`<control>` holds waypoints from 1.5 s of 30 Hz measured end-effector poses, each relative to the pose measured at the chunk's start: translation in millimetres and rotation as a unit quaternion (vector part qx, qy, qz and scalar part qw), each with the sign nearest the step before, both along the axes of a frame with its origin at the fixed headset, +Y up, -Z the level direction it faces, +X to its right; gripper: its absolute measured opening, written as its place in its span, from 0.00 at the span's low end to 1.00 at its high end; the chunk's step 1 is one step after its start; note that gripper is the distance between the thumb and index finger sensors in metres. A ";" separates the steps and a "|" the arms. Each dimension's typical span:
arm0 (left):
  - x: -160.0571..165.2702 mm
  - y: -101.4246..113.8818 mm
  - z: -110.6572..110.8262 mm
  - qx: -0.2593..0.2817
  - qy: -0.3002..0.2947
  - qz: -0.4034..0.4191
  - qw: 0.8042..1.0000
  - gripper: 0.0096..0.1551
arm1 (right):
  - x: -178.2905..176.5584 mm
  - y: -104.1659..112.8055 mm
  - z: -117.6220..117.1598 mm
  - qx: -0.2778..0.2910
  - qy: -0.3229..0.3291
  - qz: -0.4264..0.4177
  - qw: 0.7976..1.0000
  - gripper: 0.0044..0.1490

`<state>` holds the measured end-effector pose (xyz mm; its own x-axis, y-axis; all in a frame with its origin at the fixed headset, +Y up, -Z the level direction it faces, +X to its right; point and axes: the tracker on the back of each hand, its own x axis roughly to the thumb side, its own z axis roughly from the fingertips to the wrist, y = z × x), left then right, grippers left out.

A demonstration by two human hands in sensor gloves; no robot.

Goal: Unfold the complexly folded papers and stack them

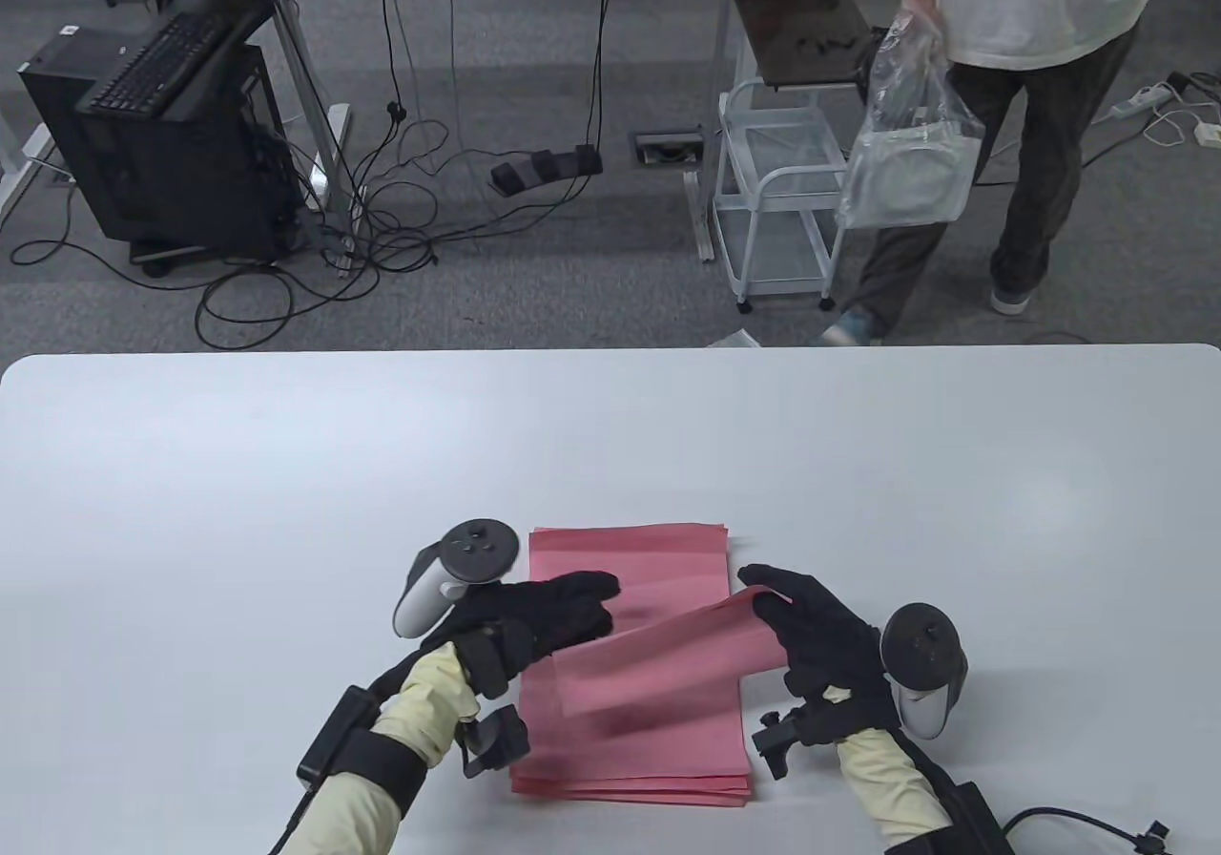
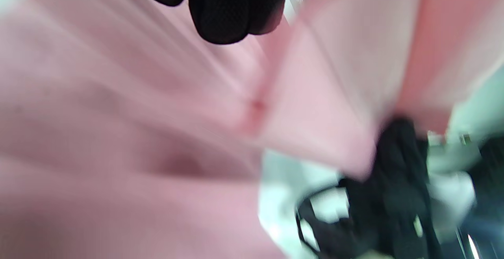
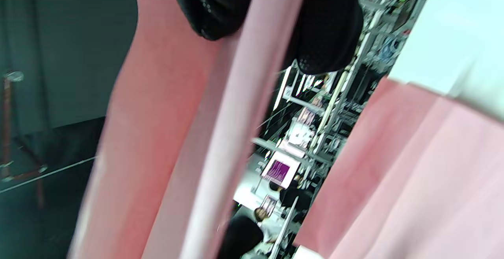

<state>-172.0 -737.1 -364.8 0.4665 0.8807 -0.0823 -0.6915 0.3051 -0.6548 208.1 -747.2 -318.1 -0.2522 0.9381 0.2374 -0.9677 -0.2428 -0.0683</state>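
step: unfolding top sheet (image 1: 658, 655) over pink stack (image 1: 634, 760) | right hand (image 1: 820, 636) pinched sheet's raised edge | left hand (image 1: 548, 612) lay flat opposite, fingers extended, holding nothing | next: likely draw edge outward, flatten

I see a stack of pink paper sheets (image 1: 630, 731) lying flat near the front edge of the table, long side running away from me, edges slightly uneven at the near end; above it one pink sheet (image 1: 658, 659) is lifted, partly folded, slanting from low left up to the right; its raised right end sits just over the stack's right edge.
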 end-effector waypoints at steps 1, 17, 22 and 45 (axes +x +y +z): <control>-11.0 -1.7 0.6 -0.001 0.027 -0.001 1.000 0.35 | 2.2 -1.0 -0.4 -0.007 -0.012 -0.005 1.000 0.23; 4.8 -23.4 28.3 -0.053 0.126 0.099 0.986 0.37 | -17.4 2.9 5.1 0.015 0.000 0.000 1.000 0.23; 5.0 -27.2 33.4 -0.060 0.122 0.132 0.982 0.34 | -18.1 0.6 1.1 -0.007 0.037 -0.014 0.999 0.24; -6.7 -18.1 91.0 0.179 0.171 0.100 0.964 0.48 | -28.6 16.5 -48.4 -0.206 0.035 -0.037 0.977 0.24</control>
